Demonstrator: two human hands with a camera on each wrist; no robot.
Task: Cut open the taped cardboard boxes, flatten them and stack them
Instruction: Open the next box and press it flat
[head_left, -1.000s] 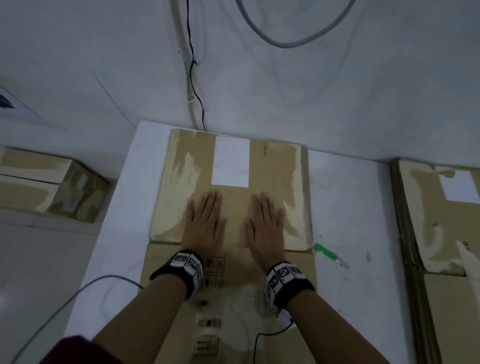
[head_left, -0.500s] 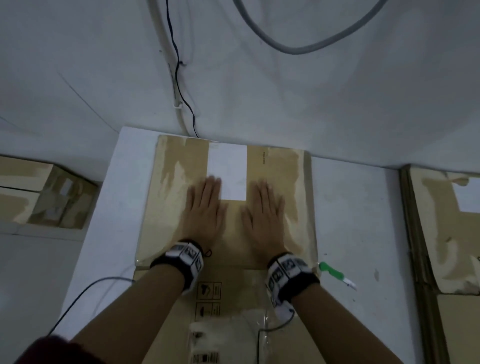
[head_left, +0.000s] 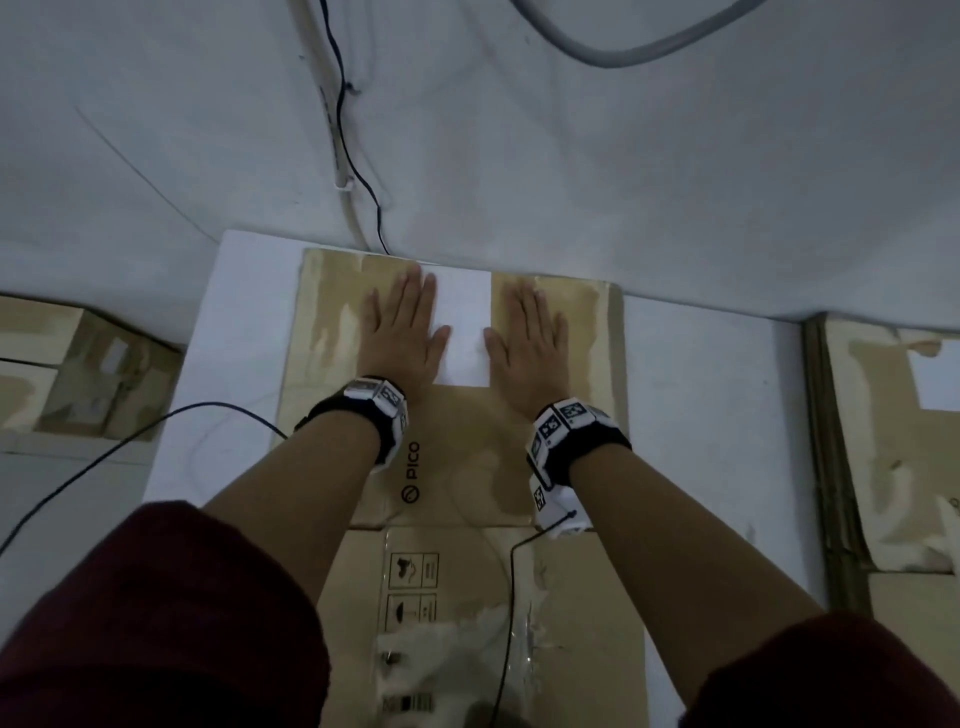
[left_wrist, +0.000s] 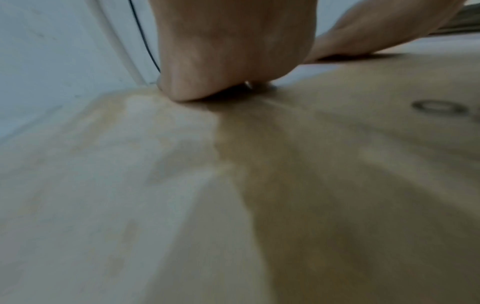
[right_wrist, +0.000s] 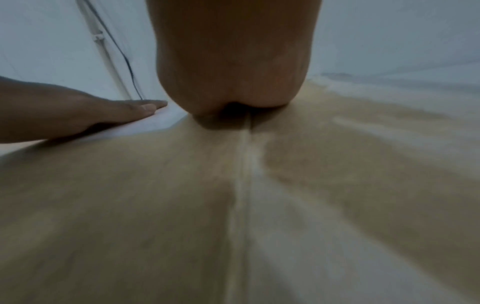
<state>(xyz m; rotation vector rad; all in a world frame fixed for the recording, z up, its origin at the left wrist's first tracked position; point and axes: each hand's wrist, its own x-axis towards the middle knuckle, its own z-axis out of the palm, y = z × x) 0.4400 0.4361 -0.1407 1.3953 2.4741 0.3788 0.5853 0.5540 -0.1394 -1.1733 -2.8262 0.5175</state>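
A flattened brown cardboard box (head_left: 467, 457) lies on the white table (head_left: 711, 415), its far end near the wall. A white label (head_left: 464, 332) sits on that far end. My left hand (head_left: 402, 325) presses flat on the cardboard just left of the label, fingers straight. Just right of the label my right hand (head_left: 530, 332) presses flat in the same way. Both wrist views are blurred; the left wrist view shows the heel of my left hand (left_wrist: 233, 51) down on the cardboard (left_wrist: 259, 195), and the right wrist view shows my right hand (right_wrist: 233, 57) on it (right_wrist: 233, 205). The cutter is out of sight.
A stack of flattened boxes (head_left: 893, 441) lies at the table's right. A taped box (head_left: 78, 369) stands lower down on the left. Cables (head_left: 353, 156) run down the wall behind the table. A black wire (head_left: 130, 441) trails off the left edge.
Both hands have slid forward along the cardboard, from its middle to either side of the white label at the far end. The green cutter seen at the right earlier is now hidden.
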